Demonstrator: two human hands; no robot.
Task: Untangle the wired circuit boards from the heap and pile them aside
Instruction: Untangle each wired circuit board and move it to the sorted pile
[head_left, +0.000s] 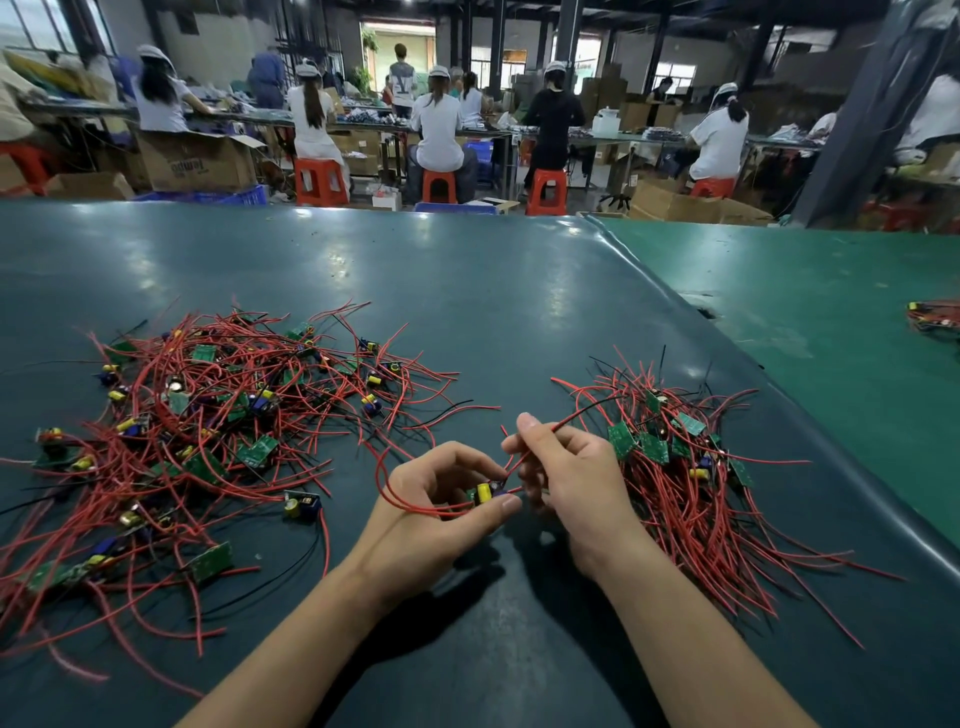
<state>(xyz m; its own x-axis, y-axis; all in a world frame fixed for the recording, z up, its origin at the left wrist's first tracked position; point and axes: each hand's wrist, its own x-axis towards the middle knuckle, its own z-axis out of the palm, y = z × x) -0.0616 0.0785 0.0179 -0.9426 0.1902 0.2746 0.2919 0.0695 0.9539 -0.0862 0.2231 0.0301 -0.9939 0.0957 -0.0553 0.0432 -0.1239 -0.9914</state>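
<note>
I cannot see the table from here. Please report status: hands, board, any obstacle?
Left hand holds one circuit board. Right hand pinches its red wire. Tangled heap left, sorted pile right. Nothing in the way.

On a dark green table (467, 291), the left hand (441, 512) pinches a small board (488, 492) with a yellow capacitor. The right hand (566, 478) pinches its red wire (540, 447). A tangled heap (208, 426) lies to the left; a neater pile (685, 467) lies just right of the hands. Workers (439, 130) sit on red stools (545, 191) beyond.
</note>
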